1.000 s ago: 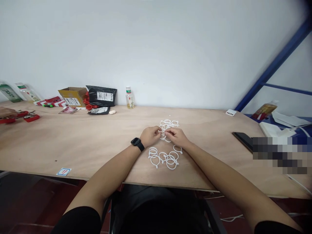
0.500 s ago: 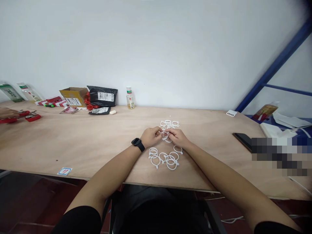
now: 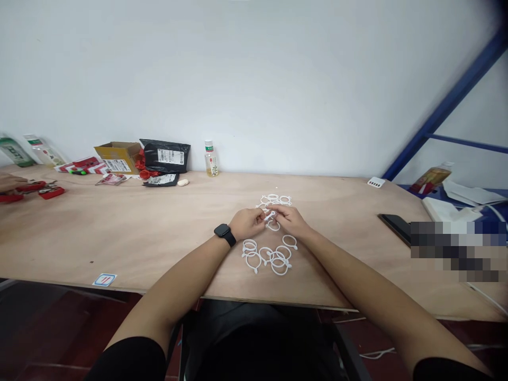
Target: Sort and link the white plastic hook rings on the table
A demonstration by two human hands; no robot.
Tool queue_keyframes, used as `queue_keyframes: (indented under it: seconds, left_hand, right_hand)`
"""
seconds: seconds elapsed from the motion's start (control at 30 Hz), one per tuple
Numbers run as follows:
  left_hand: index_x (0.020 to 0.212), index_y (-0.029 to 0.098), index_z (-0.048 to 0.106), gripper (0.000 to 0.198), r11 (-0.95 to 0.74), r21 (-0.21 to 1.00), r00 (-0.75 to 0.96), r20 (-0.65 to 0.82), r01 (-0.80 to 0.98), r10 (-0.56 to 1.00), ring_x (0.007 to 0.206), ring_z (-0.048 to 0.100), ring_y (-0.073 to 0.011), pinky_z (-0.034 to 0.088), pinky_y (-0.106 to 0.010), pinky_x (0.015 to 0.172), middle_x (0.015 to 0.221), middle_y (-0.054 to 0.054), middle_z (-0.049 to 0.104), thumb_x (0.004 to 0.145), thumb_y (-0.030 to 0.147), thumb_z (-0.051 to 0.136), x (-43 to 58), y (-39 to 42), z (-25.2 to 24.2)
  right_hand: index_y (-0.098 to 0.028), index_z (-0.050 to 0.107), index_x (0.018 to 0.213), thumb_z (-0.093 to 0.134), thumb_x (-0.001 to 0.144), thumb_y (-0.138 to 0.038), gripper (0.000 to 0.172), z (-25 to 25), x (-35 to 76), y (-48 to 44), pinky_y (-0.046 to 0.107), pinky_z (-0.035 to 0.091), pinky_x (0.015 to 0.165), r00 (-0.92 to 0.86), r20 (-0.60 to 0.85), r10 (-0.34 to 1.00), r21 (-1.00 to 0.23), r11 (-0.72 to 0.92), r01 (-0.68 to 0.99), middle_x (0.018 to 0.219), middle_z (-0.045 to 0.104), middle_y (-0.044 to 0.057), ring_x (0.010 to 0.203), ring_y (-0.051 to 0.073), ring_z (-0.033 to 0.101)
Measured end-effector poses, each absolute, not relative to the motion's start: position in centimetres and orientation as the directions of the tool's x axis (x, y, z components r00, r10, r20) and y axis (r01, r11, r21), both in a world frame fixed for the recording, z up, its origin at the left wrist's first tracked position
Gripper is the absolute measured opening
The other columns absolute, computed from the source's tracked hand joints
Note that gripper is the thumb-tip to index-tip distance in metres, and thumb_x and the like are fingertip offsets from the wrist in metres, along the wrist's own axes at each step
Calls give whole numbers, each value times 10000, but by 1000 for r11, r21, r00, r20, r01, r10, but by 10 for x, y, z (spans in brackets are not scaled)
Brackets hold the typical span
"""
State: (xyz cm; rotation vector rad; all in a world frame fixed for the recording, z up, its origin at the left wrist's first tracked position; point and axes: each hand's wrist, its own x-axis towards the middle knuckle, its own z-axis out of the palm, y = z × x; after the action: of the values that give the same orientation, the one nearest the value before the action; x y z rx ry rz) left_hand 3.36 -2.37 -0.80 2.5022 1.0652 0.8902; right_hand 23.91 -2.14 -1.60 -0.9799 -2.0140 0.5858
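My left hand point(image 3: 246, 223) and my right hand point(image 3: 289, 219) meet over the middle of a plywood table point(image 3: 159, 233). Both pinch a small white plastic ring point(image 3: 270, 216) between their fingertips. A black watch point(image 3: 224, 233) is on my left wrist. Just beyond the hands lies a small heap of white rings point(image 3: 275, 200). Nearer to me, below the hands, several more white rings point(image 3: 270, 256) lie spread on the table, some overlapping.
At the far left another person's hand point(image 3: 10, 182) rests by red parts point(image 3: 43, 190). A cardboard box point(image 3: 117, 157), a black bag point(image 3: 166, 157) and a small bottle point(image 3: 210, 159) stand along the wall. A black phone point(image 3: 395, 225) lies right, beside a blue frame point(image 3: 444, 106).
Both hands have shifted slightly away from me while working the ring between the fingertips. The rings on the table have not moved.
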Motion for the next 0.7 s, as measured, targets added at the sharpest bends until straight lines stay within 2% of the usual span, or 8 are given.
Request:
queue_keyframes:
  seconds: [0.07, 0.1, 0.2, 0.27, 0.37, 0.47, 0.57, 0.7]
  left_hand:
    - [810, 185, 632, 87, -640, 478, 475, 430, 602, 768, 615, 585, -132, 389, -227, 589, 688, -4, 665, 804, 263, 593, 32, -20, -10]
    - [809, 185, 637, 101, -609, 483, 439, 426, 630, 792, 627, 595, -139, 398, -232, 599, 690, -7, 671, 807, 277, 597, 31, -18, -11]
    - [900, 189, 666, 156, -526, 499, 366, 387, 688, 846, 702, 637, -163, 440, -253, 659, 762, -18, 714, 810, 302, 610, 27, -11, -15]
    - [1035, 194, 662, 258, -499, 510, 365, 345, 701, 865, 755, 657, -170, 466, -260, 703, 850, -21, 739, 807, 305, 617, 25, -8, -16]
    - [1154, 198, 631, 353, -492, 516, 372, 325, 701, 870, 794, 668, -164, 489, -258, 739, 945, -18, 745, 821, 311, 600, 25, -7, -16]
    - [1145, 195, 641, 335, -534, 508, 399, 357, 676, 845, 792, 665, -157, 497, -257, 746, 960, -14, 740, 842, 321, 573, 26, -9, -15]
    - [1098, 183, 665, 302, -596, 496, 469, 368, 631, 803, 778, 658, -154, 500, -258, 740, 935, -15, 735, 847, 324, 572, 27, -12, -15]
    - [1064, 179, 681, 270, -681, 471, 556, 396, 560, 731, 778, 647, -146, 502, -257, 755, 932, -25, 725, 848, 312, 587, 29, -14, -16]
  right_hand:
    - [-217, 631, 1189, 522, 775, -162, 431, -14, 243, -20, 256, 479, 583, -329, 483, 812, -670, 584, 459, 996, 710, 48, 605, 124, 597]
    - [-213, 648, 1149, 550, 758, -170, 405, -11, 246, -20, 255, 470, 582, -315, 507, 802, -645, 596, 479, 1008, 703, 54, 615, 124, 583]
    - [-187, 719, 871, 558, 692, -149, 244, 0, 255, -19, 245, 431, 569, -373, 477, 796, -599, 605, 524, 885, 691, 49, 614, 120, 539]
    - [-172, 724, 803, 540, 657, -136, 238, 8, 261, -22, 230, 399, 540, -479, 273, 834, -640, 529, 557, 782, 672, 30, 581, 108, 509]
    - [-153, 723, 884, 557, 617, -139, 315, 17, 266, -27, 210, 374, 513, -563, -118, 818, -692, 340, 638, 691, 641, 0, 553, 97, 496]
    - [-155, 705, 932, 606, 592, -158, 353, 17, 268, -30, 207, 382, 510, -575, -301, 761, -695, 238, 678, 662, 624, -18, 563, 106, 521]
    - [-160, 697, 857, 661, 602, -220, 265, 11, 270, -27, 214, 381, 511, -572, -327, 752, -685, 228, 692, 656, 631, -13, 574, 118, 535]
    - [-162, 658, 728, 645, 652, -292, 151, -3, 267, -19, 221, 365, 514, -547, -193, 815, -706, 272, 654, 634, 628, -7, 573, 120, 519]
